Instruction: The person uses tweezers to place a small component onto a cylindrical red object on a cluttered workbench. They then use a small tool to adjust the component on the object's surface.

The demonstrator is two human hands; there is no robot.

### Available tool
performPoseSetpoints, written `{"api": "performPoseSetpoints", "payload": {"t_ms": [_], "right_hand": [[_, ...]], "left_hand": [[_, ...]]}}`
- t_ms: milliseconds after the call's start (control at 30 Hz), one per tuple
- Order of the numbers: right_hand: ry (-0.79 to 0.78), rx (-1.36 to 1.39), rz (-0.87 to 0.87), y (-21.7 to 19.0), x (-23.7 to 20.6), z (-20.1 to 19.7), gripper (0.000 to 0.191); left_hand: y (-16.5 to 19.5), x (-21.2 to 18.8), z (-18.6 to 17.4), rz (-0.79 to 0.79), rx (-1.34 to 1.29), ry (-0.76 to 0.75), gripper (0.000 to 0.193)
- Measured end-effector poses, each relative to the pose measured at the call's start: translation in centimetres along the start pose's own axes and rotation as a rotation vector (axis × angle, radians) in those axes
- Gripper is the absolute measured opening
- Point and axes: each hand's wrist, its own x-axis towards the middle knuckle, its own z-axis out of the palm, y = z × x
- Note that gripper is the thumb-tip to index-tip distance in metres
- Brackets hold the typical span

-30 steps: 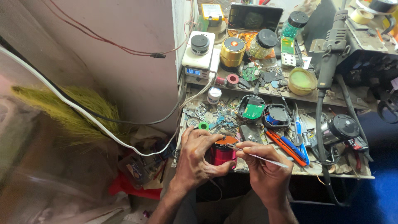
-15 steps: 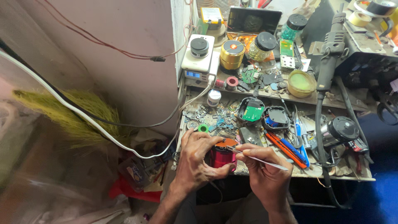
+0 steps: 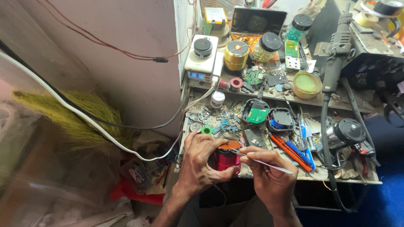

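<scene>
Gripping a small red cylindrical speaker (image 3: 226, 160) at the near edge of the cluttered worktop (image 3: 362, 178), the left hand (image 3: 201, 162) wraps its fingers around the speaker's side, with the thumb curled under its front. The right hand (image 3: 269, 174) is closed in a pinch on a pair of thin metal tweezers (image 3: 256, 159), whose tips meet the orange top of the speaker while the other end points out to the right. Just behind the hands lie an opened black casing with a green circuit board (image 3: 256, 112), a second black casing (image 3: 281, 119), a small roll of green tape (image 3: 206, 130) and a scatter of small metal parts. Right of the hands lie red and blue screwdrivers (image 3: 294, 151) side by side, and beyond them a black round motor-like part (image 3: 346, 131). On the raised shelf further back stand a gold cylindrical speaker (image 3: 236, 54), a white box with a black knob (image 3: 202, 54) and a yellow-green shallow bowl (image 3: 306, 84). A white cable (image 3: 84, 115) runs across the wall on the left.
</scene>
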Motion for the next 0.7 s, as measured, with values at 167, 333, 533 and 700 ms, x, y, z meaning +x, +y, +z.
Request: {"api": "performPoseSetpoints", "payload": {"t_ms": [167,333,533,700], "right_hand": [[-0.003,-0.001,0.007,-0.05,0.0,-0.04,0.015],[-0.001,0.004,-0.003,-0.06,0.05,0.02,0.015],[-0.005,-0.011,0.014,-0.27,0.05,-0.07,0.015],[-0.007,-0.014,0.008,-0.24,0.02,-0.17,0.015]], "left_hand": [[0.07,0.03,-0.01,-0.005,-0.003,-0.005,0.064],[0.02,-0.04,-0.07,-0.002,-0.004,-0.005,0.065],[0.01,-0.07,0.05,0.007,-0.008,0.008,0.064],[0.04,-0.13,0.2,0.002,-0.013,0.004,0.064]]}}
